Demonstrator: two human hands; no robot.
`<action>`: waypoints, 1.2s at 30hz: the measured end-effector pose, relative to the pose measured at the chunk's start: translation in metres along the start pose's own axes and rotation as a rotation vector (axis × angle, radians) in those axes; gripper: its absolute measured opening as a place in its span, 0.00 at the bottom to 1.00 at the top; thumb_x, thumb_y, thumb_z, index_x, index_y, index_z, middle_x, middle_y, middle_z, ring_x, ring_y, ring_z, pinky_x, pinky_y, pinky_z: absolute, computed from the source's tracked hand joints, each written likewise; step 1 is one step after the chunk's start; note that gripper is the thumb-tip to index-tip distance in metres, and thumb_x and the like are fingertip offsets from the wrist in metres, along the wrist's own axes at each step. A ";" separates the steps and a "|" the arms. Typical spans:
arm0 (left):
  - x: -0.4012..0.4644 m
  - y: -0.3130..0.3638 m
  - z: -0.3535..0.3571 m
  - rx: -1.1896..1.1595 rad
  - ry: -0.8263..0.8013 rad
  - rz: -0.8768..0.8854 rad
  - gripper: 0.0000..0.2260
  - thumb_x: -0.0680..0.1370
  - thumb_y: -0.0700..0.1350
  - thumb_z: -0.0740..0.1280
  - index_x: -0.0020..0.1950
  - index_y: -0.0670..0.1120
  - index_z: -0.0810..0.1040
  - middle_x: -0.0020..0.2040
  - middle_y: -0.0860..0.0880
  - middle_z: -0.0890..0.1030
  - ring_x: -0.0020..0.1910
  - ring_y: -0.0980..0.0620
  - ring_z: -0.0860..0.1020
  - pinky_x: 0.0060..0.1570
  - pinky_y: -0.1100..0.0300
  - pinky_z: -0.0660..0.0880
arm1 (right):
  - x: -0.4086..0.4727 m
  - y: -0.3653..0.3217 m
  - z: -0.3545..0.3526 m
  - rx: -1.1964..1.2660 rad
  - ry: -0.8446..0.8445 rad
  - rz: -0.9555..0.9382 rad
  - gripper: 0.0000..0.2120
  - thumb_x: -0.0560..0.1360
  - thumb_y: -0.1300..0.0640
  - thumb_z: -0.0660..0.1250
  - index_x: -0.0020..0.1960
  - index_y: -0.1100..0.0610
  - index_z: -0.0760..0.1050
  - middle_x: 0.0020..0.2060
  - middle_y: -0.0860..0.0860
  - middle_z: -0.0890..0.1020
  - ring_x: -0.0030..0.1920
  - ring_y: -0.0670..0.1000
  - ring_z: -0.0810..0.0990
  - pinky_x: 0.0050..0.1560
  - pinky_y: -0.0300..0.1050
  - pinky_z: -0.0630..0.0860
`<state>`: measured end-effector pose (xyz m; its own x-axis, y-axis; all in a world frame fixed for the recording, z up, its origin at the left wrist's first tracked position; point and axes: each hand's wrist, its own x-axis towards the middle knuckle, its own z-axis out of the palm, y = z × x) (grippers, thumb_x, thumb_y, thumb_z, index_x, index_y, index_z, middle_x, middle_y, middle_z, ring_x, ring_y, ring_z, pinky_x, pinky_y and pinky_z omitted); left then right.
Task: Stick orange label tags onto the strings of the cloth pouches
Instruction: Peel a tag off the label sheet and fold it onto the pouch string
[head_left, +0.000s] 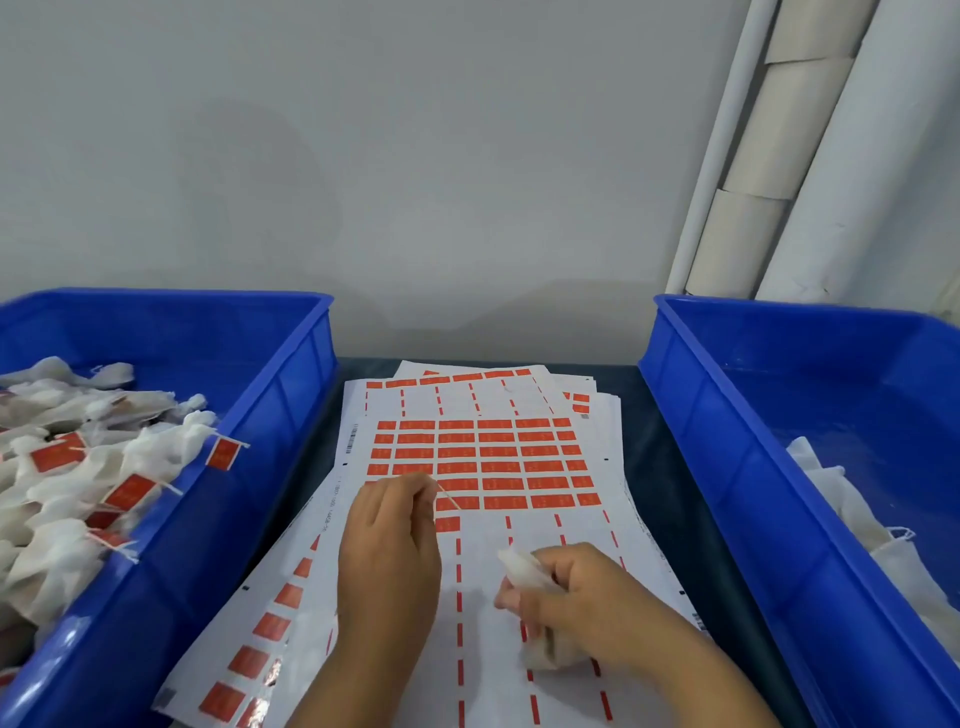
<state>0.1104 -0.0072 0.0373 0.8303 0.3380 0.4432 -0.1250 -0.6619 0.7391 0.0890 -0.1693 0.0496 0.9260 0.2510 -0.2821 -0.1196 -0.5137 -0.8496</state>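
In the left blue bin (291, 374), a heap of cloth pouches (78, 467) already carries orange tags, while the label sheet (483, 457) on the table between the bins has many stickers left and the right blue bin (727, 415) holds a few untagged pouches (852, 519). The left hand (389, 545) pinches a thin string (449, 496) over the sheet, and the right hand (571, 597) curls round a pouch (524, 566).

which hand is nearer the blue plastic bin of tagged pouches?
Left. The left hand is over the white sheet of orange labels, just right of the blue plastic bin of tagged cloth pouches. The right hand, gripping a white cloth pouch, sits farther right.
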 end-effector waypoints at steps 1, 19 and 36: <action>0.002 -0.002 0.001 0.003 -0.016 -0.032 0.13 0.73 0.52 0.60 0.53 0.49 0.77 0.51 0.52 0.79 0.44 0.59 0.72 0.50 0.62 0.69 | -0.001 0.002 -0.002 0.054 0.008 0.002 0.10 0.75 0.47 0.67 0.37 0.48 0.81 0.36 0.38 0.82 0.44 0.44 0.79 0.42 0.34 0.70; -0.012 0.002 0.009 0.005 -0.589 0.444 0.08 0.79 0.48 0.61 0.56 0.56 0.75 0.51 0.64 0.70 0.45 0.69 0.67 0.46 0.83 0.62 | 0.016 0.023 0.007 0.008 0.378 -0.056 0.18 0.76 0.51 0.66 0.65 0.44 0.71 0.64 0.38 0.73 0.67 0.48 0.71 0.65 0.45 0.70; -0.014 0.002 0.018 -0.422 -0.571 -0.159 0.07 0.79 0.45 0.62 0.42 0.55 0.75 0.39 0.57 0.79 0.42 0.57 0.77 0.40 0.71 0.70 | 0.010 0.019 0.014 -0.150 0.248 -0.250 0.04 0.76 0.54 0.66 0.43 0.46 0.74 0.40 0.43 0.78 0.43 0.44 0.78 0.39 0.27 0.73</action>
<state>0.1084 -0.0253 0.0229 0.9954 -0.0697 0.0651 -0.0822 -0.2807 0.9563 0.0908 -0.1653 0.0250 0.9807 0.1869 0.0573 0.1574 -0.5808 -0.7987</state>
